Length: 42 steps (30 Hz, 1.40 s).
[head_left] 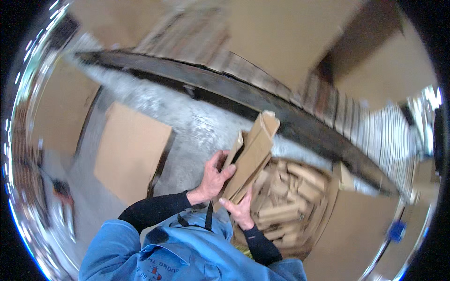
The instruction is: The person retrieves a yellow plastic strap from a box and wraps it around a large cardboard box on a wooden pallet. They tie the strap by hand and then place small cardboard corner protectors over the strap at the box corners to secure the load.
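Left hand (213,181) and right hand (241,213) grip folded cardboard piece (251,161) from both sides, above grey floor (201,122), between cardboard sheet (133,152) and cardboard scraps (287,206), dark beam (206,82) beyond.

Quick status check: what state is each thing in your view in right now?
Left hand: closed on the folded cardboard's left side.
Right hand: gripping its lower right side.
Folded cardboard: creased lengthwise, slanted, held by both hands.
Container: open-topped, well filled.
Cardboard pieces: loose, jumbled inside it.
Cardboard sheet: flat, untouched.
Stacked cardboard: packed in layers, blurred.
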Each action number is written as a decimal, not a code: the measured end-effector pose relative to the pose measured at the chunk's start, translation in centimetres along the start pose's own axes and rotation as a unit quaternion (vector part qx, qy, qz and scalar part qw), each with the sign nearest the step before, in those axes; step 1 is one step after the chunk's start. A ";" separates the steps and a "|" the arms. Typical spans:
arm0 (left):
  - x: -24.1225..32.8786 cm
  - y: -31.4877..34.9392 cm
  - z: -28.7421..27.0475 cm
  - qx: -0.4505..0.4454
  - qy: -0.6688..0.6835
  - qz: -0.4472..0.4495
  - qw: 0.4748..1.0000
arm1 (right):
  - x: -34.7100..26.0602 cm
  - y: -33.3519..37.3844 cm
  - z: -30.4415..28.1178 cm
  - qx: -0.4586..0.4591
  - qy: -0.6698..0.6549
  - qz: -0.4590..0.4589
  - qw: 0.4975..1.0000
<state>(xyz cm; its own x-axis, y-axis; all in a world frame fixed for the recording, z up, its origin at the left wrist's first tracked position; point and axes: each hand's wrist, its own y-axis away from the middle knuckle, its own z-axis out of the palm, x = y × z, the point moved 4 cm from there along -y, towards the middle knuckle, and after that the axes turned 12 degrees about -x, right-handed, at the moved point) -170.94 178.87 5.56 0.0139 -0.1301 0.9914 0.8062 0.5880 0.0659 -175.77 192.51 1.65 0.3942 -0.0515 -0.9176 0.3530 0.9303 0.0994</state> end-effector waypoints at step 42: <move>6.2 115.3 -61.3 0.802 0.122 0.255 0.526 | 40.5 36.6 112.4 -0.837 0.048 0.211 0.503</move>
<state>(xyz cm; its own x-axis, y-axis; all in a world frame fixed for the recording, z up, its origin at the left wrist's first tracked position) -41.69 196.90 12.34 0.2206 0.3878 0.8949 -0.8728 0.4881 0.0036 -51.53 183.68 11.35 0.0632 0.2213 -0.9732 -0.9853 -0.1414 -0.0961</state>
